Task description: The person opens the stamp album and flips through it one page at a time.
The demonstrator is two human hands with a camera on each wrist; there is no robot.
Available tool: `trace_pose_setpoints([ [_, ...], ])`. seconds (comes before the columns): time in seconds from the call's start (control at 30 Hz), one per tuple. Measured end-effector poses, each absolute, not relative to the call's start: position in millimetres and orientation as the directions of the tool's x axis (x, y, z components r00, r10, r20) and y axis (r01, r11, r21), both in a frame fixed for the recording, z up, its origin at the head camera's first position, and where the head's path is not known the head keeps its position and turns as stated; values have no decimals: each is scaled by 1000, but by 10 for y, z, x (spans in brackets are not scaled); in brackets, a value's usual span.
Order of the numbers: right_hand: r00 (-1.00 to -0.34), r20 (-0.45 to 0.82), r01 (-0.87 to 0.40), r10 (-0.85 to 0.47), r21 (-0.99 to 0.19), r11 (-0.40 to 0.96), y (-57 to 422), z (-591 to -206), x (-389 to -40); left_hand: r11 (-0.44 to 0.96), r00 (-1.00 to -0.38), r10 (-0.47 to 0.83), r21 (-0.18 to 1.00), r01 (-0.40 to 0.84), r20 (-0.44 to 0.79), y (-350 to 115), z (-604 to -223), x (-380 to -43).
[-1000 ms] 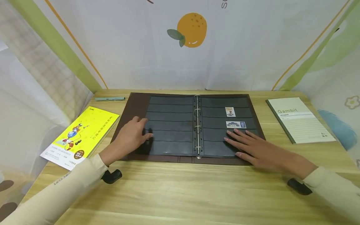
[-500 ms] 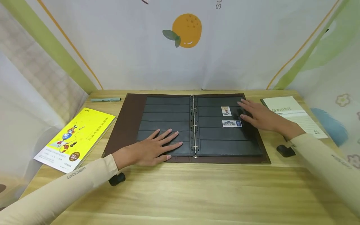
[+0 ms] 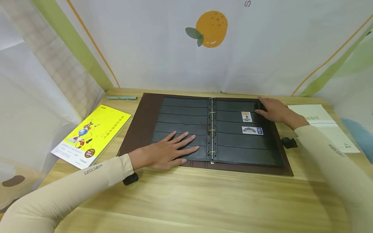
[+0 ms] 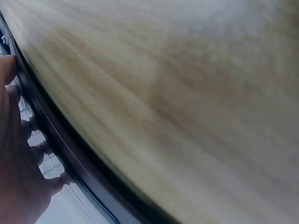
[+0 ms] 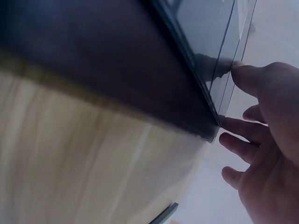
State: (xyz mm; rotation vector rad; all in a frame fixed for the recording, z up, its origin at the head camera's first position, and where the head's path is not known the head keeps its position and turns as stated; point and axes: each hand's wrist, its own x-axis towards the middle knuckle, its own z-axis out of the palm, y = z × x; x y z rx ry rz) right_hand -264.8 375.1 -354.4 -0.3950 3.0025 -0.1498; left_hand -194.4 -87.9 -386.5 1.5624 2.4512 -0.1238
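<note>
A brown ring binder (image 3: 132,129) lies open on the table, with dark pocket pages (image 3: 186,111) on both sides of its metal rings. Two stamps sit in the right page: an upright one (image 3: 246,116) and, below it, a wider bluish one (image 3: 252,130). My left hand (image 3: 166,152) rests on the lower part of the left page, fingers spread. At the upper right corner of the right page is my right hand (image 3: 274,109). In the right wrist view its thumb (image 5: 245,77) touches the page surface, while the index finger (image 5: 240,128) meets the edge; the fingertips are apart.
On the left lie a yellow book (image 3: 96,129) and a pale green pen (image 3: 121,98). A notebook (image 3: 335,129) lies to the right, partly behind the right forearm. A printed curtain (image 3: 163,51) hangs behind the wooden table (image 3: 180,200).
My left hand moved from the left page's outer edge onto its lower part. My right hand went from the lower right page up to its top right corner. The head view shifted slightly.
</note>
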Motion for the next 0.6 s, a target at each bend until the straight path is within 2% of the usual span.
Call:
trace_pose_setpoints([
  [0.43,-963,-89,-239,-253,-150,959,3740,-3505,-2667,429,-403,873,40,902,-273,-856,-3804,-1927],
  [0.6,-968,-48,-237,-248,-169,957,3761,-3460,-2724,429,-403,875,45,902,-268,-837,-3794,-1925],
])
